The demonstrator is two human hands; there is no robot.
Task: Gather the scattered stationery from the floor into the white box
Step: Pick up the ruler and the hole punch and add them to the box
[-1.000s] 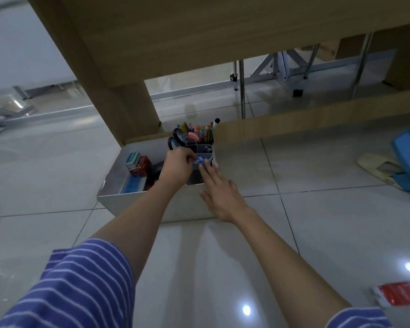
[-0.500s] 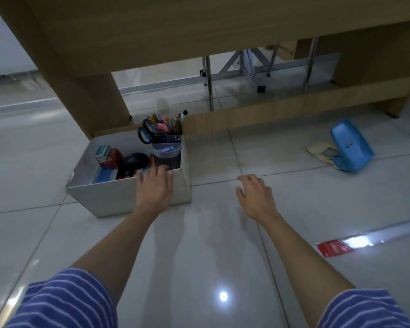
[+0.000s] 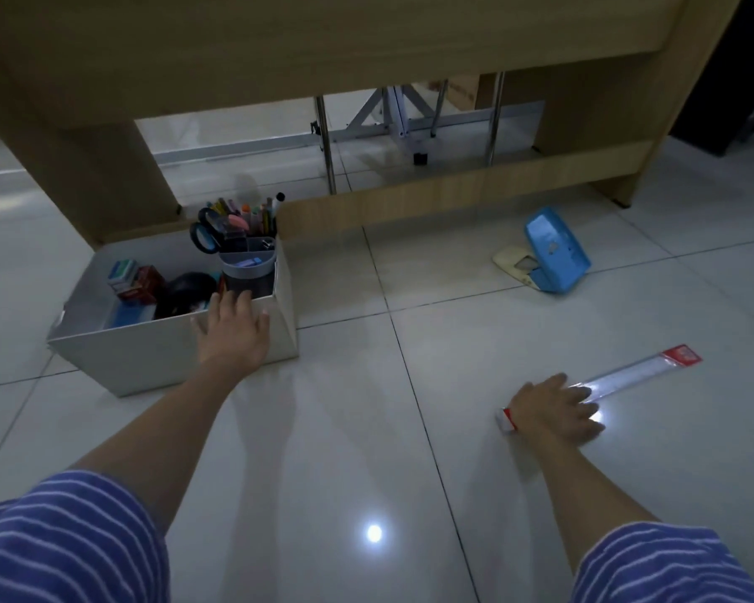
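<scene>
Both arms stretch forward from striped short sleeves. The left hand is spread, palm down, fingers straight and slightly fanned. The right hand reaches low and out to the side, palm down, fingers extended and loosely together.

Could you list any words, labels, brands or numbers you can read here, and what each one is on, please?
None can be read.
Ruler sleeve: print on its red end is too blurred.
Small packs in the white box: markings too small.
Blue hole punch: emblem too blurred to read.
</scene>
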